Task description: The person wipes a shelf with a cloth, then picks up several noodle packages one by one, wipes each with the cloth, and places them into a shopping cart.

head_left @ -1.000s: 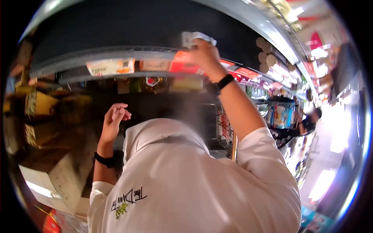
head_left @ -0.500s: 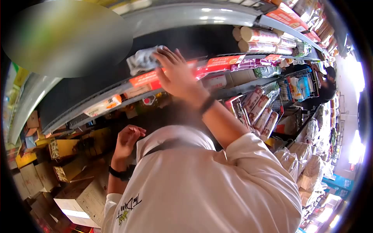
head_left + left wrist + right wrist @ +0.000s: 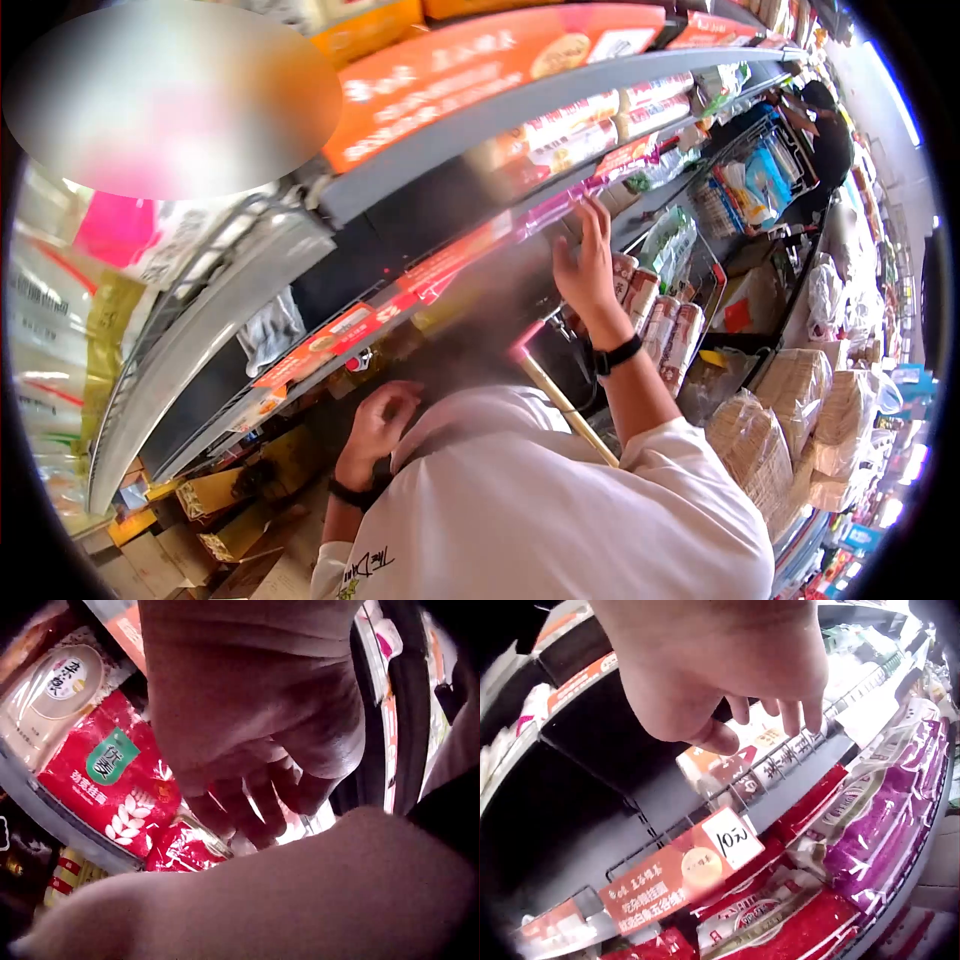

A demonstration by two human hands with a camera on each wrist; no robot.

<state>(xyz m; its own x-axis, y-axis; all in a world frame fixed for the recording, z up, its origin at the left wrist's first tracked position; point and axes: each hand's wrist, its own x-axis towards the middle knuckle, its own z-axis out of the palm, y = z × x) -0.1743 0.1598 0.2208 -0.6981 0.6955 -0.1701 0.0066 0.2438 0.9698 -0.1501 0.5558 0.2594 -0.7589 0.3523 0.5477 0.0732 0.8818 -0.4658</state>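
My right hand is raised in front of the shelf with its fingers apart and holds nothing. In the right wrist view its fingertips overlap paper-wrapped rolls lying behind the wire rail. Low beside my chest is my left hand, fingers loosely curled and nothing in them. A crumpled-looking grey and clear packet lies on the dark shelf at the left, away from both hands. Red packages appear beyond the left hand in the left wrist view.
An orange price tag hangs on the rail, with red and purple bags on the tier below. Open cardboard boxes stand low at left. A loaded shopping cart and a person are farther along the aisle.
My right hand has let go of the grey packet at the left of the shelf and moved right, fingers spread. The view has shifted along the shelf; the left hand stays low and loosely curled.
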